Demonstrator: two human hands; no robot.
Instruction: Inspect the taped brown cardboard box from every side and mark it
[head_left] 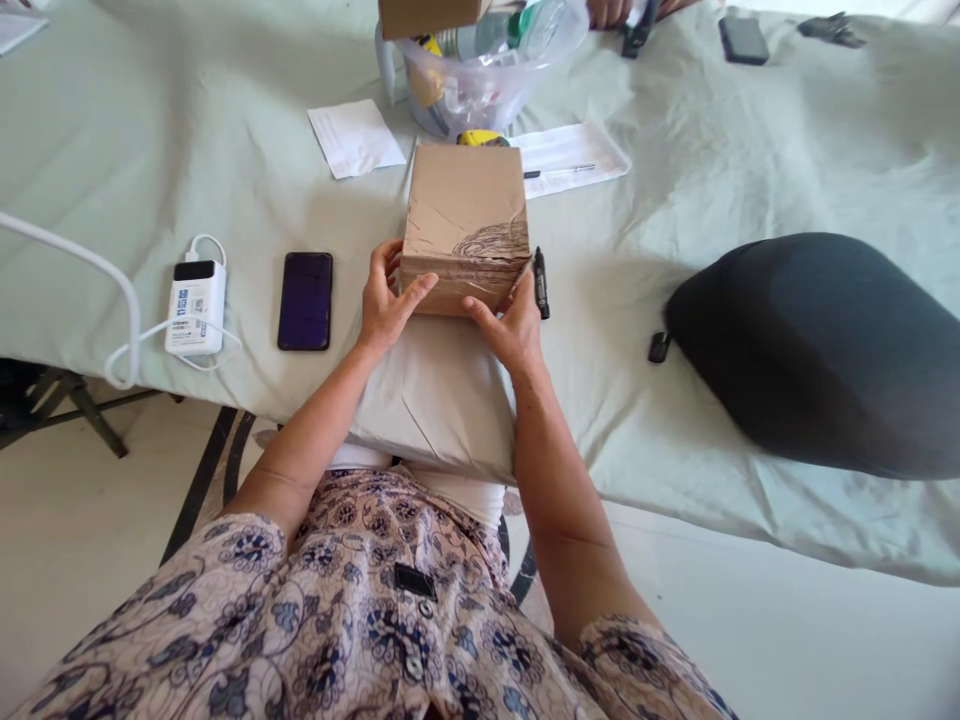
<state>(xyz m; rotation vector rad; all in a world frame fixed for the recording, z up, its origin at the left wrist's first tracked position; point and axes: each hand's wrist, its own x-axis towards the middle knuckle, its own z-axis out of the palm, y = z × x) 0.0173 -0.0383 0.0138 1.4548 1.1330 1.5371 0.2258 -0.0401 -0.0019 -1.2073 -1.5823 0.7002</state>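
Observation:
A brown cardboard box, taped over and scribbled on near its right corner, lies on the pale green tablecloth in front of me. My left hand grips its near left corner, thumb pressed on the front face. My right hand holds the near right corner, fingers curled against the side. A black marker lies on the cloth just right of the box, beside my right hand.
A dark phone and a white power bank with a white cable lie left. A clear plastic tub of items stands behind the box, papers beside it. A large dark cushion sits right. Another person's hand shows at the far edge.

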